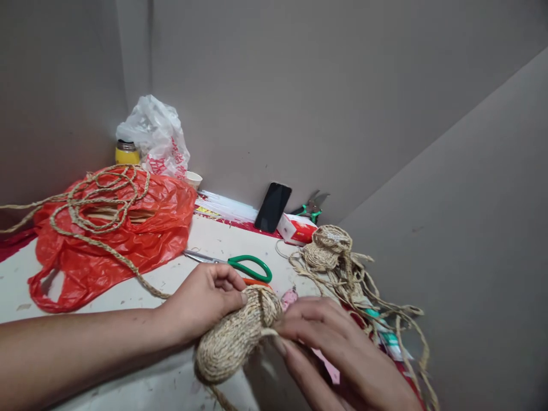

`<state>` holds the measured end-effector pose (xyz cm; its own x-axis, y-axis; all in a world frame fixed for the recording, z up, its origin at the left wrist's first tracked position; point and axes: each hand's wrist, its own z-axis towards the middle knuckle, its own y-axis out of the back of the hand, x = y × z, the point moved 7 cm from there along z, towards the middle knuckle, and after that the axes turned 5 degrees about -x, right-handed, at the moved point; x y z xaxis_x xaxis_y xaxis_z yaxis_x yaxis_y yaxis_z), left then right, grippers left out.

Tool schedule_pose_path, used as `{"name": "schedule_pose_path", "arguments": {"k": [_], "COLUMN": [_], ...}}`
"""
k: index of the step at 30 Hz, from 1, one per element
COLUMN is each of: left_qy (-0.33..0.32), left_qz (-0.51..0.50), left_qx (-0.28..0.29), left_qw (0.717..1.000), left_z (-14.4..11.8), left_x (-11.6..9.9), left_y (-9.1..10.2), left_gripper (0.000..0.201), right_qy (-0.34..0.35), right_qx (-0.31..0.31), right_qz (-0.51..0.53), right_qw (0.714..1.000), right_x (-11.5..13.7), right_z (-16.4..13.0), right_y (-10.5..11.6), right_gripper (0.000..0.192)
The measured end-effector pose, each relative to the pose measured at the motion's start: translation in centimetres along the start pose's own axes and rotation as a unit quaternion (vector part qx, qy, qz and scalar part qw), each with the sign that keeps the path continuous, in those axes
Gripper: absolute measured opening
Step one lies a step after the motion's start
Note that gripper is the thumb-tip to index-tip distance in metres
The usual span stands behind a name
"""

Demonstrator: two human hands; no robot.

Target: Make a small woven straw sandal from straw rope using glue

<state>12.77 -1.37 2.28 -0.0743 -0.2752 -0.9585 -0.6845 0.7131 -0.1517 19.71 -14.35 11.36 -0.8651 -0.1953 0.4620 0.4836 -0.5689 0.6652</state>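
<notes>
A small woven straw slipper (pixel 229 342), its sole made of coiled cord, is held tilted above the table. My left hand (pixel 205 299) grips its upper left edge, fingers curled and thumb pressed on the rim. At its right side my right hand (pixel 329 342) pinches a pale straw strand (pixel 269 331) between thumb and fingers. A braided straw cord (pixel 115 255) runs from a loose coil down behind my left wrist. Just beyond the slipper lie scissors (pixel 252 268) with green and orange handles. Part of a pink thing (pixel 289 298) shows behind my right fingers.
A red plastic bag (pixel 171 211) lies at left under the coiled cord. Behind it stand a yellow jar (pixel 127 153) and a white plastic bag (pixel 156 134). A phone (pixel 273 206) leans on the wall beside pruning shears (pixel 314 206). Another straw slipper (pixel 327 248) rests among loose cords at right.
</notes>
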Motion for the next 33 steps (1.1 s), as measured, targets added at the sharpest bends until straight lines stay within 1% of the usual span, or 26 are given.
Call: {"name": "schedule_pose_path", "arguments": {"k": [2, 4, 6, 9, 12, 14, 16, 18, 20, 22, 23, 24, 26, 28, 29, 31, 33], "left_qy": [0.009, 0.014, 0.014, 0.029, 0.042, 0.044, 0.039, 0.023, -0.008, -0.043, -0.056, -0.059, -0.038, 0.0, 0.017, 0.041, 0.05], "left_qz": [0.019, 0.048, 0.08, 0.112, 0.14, 0.156, 0.164, 0.162, 0.14, 0.107, 0.088, 0.069, 0.027, -0.023, -0.044, -0.077, -0.088], "left_qx": [0.007, 0.021, 0.047, 0.092, 0.109, 0.118, 0.13, 0.128, 0.101, 0.061, 0.051, 0.052, 0.085, 0.13, 0.144, 0.156, 0.153], "left_qw": [1.0, 0.999, 0.996, 0.989, 0.983, 0.98, 0.977, 0.978, 0.985, 0.991, 0.993, 0.994, 0.995, 0.991, 0.988, 0.984, 0.983], "left_z": [0.0, 0.1, 0.0, -0.2, -0.4, -0.5, -0.4, -0.1, 0.1, 0.0, -0.1, -0.3, -0.6, -0.8, -0.9, -1.0, -1.0], "left_x": [0.2, 0.4, 0.5, 0.8, 1.1, 1.3, 1.5, 1.3, 0.5, -0.6, -1.1, -1.4, -1.4, -1.0, -0.8, -0.6, -0.5], "left_y": [-0.1, -0.3, -0.5, -0.9, -1.1, -1.1, -1.3, -1.4, -1.2, -0.8, -0.7, -0.7, -1.1, -1.7, -1.8, -2.0, -2.0], "left_gripper": [0.016, 0.015, 0.013, 0.01, 0.007, 0.007, 0.006, 0.009, 0.014, 0.011, 0.01, 0.012, 0.017, 0.022, 0.024, 0.025, 0.025], "right_qy": [0.023, -0.003, -0.067, -0.171, -0.235, -0.26, -0.268, -0.27, -0.271, -0.275, -0.276, -0.278, -0.284, -0.289, -0.291, -0.296, -0.304], "right_qx": [-0.016, -0.012, 0.021, 0.097, 0.169, 0.187, 0.183, 0.16, 0.13, 0.105, 0.097, 0.092, 0.08, 0.073, 0.07, 0.063, 0.055], "right_qz": [-0.035, -0.034, -0.005, 0.062, 0.106, 0.113, 0.127, 0.15, 0.159, 0.146, 0.135, 0.126, 0.12, 0.128, 0.134, 0.141, 0.144], "right_qw": [0.999, 0.999, 0.998, 0.979, 0.951, 0.941, 0.937, 0.938, 0.94, 0.945, 0.947, 0.948, 0.948, 0.946, 0.945, 0.943, 0.94], "right_x": [-0.6, -1.6, -2.8, -4.1, -4.8, -5.4, -5.8, -6.1, -6.4, -6.6, -6.6, -6.6, -6.4, -6.1, -6.0, -6.0, -6.1], "right_z": [0.2, 0.6, 0.9, 1.0, 0.8, 0.5, 0.4, 0.4, 0.3, 0.2, 0.2, 0.2, 0.1, 0.1, 0.1, 0.1, 0.1], "right_y": [-0.2, -0.5, -1.0, -2.1, -3.2, -3.6, -3.8, -3.8, -3.4, -3.1, -2.9, -2.8, -2.7, -2.9, -2.9, -3.0, -3.0], "right_gripper": [0.018, 0.012, 0.009, 0.013, 0.014, 0.011, 0.01, 0.011, 0.012, 0.013, 0.013, 0.013, 0.013, 0.014, 0.015, 0.016, 0.016]}}
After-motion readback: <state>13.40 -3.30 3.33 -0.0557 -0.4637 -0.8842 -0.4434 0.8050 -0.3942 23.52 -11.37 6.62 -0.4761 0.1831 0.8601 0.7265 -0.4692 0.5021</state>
